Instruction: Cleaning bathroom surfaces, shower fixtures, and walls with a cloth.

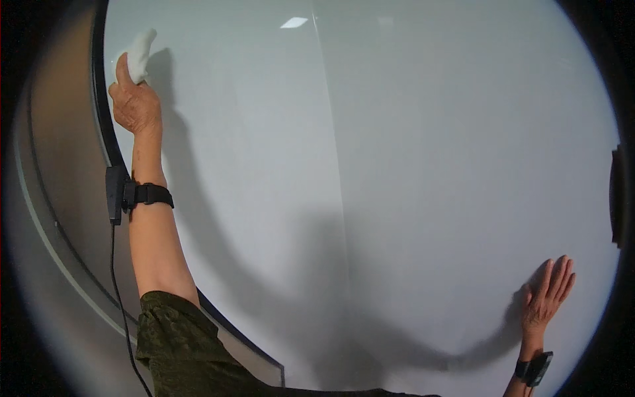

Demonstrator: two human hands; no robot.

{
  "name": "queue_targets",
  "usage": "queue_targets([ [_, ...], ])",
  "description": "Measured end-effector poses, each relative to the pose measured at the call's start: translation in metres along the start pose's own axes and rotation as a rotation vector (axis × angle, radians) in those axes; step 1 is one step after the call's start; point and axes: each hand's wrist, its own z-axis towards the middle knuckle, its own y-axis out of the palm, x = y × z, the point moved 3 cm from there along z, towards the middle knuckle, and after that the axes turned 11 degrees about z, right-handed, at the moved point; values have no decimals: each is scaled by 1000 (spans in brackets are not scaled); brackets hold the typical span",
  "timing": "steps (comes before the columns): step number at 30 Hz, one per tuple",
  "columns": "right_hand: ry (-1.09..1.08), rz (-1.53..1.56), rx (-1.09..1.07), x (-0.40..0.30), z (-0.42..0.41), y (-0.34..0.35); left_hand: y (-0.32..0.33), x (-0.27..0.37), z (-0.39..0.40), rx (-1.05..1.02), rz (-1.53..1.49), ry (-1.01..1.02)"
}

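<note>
A large glossy white panel (421, 149), which looks like a whiteboard, fills most of the view, with a thin seam (333, 129) running down it. Near its upper left edge, my left hand (136, 106) grips a wad of white cloth or tissue (141, 57) against or close to the surface. At lower right, the palm of my right hand (545, 297) faces the panel with the fingers extended and nothing held; it appears to rest there.
A dark frame (99, 99) borders the panel's left side, beside a brownish wall surface (64, 134). Black straps with devices sit on my left forearm (151, 193) and right wrist (536, 368). A cable (116, 283) hangs from the left device. Something black (616, 196) shows at the right rim.
</note>
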Motion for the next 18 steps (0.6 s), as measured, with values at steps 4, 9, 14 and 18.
queue_targets([
  [4,-22,-41,37,1,0,2,6,41,-50,-22,-148,105],
  [9,-23,-22,36,0,0,2,-6,120,-140,-238,-391,233],
  [14,-43,-11,73,-3,6,0,-21,145,-235,-491,-530,349],
  [18,-64,-20,101,-7,7,3,-49,134,-318,-697,-572,359],
])
